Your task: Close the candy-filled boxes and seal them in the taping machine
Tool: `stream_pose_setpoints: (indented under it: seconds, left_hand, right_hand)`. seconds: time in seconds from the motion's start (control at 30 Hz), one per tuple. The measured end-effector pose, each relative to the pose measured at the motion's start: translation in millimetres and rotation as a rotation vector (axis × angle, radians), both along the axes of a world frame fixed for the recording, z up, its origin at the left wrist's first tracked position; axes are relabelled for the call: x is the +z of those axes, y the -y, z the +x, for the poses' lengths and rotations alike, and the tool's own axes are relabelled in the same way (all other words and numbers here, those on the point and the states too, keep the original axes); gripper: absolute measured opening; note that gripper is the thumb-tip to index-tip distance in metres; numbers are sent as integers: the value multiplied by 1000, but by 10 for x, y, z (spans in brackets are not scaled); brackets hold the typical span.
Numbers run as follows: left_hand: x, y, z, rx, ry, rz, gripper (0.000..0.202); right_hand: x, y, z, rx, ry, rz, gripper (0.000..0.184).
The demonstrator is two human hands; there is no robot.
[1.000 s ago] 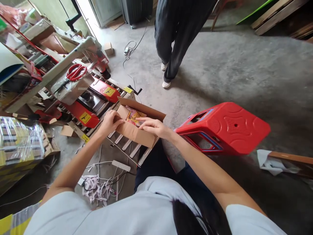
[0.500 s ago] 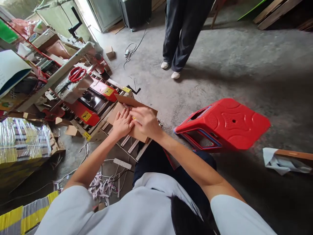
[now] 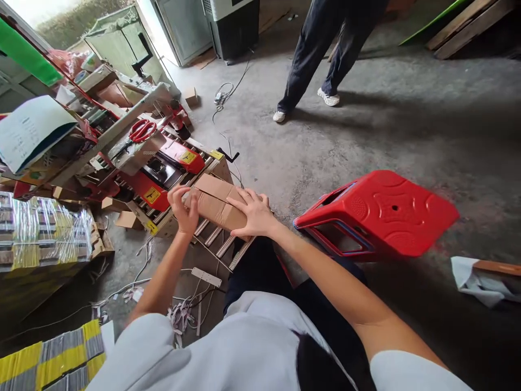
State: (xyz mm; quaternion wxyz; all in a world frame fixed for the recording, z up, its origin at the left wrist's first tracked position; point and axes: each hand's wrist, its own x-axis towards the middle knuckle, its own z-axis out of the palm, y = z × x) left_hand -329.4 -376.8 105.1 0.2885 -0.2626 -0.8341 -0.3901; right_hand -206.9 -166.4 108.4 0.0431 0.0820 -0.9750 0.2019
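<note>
A small brown cardboard box (image 3: 222, 203) lies on the metal rollers (image 3: 214, 237) at the near end of a taping machine, its top flaps folded down with a seam between them. My left hand (image 3: 184, 209) is at the box's left end, fingers curled and thumb raised against it. Over the right end lies my right hand (image 3: 256, 213), its fingers across the top and side, gripping that end. Just beyond the box are the machine's red side guides (image 3: 185, 155), bearing yellow warning labels. What is inside the box is hidden.
Red-handled scissors (image 3: 142, 130) rest on the machine's upper part. A red plastic stool (image 3: 391, 212) stands to my right. Beyond it, another person's legs (image 3: 313, 60) are visible. Cables and a power strip (image 3: 206, 277) lie on the floor, with wrapped stacks (image 3: 49, 233) at left.
The box's raised flap is now folded down. My hands have moved apart from the middle of the box to its two ends. The other person's legs have shifted in a step.
</note>
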Motion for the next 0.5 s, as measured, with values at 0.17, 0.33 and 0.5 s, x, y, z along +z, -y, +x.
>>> stream_pose_setpoints:
  seconds: [0.17,0.33,0.5]
  left_hand:
    - [162,-74,-536,-498,166,-653,64]
    - [70,-101,-758,-538,199,-550,62]
    - [-119,471,-531,-91,120,21,51]
  right_hand:
    - [35,-15,-15,6,-24,25,106]
    - [-35,135,127,-58,-57,39,94]
    - [-99,479,-384,-47,-102,21,89]
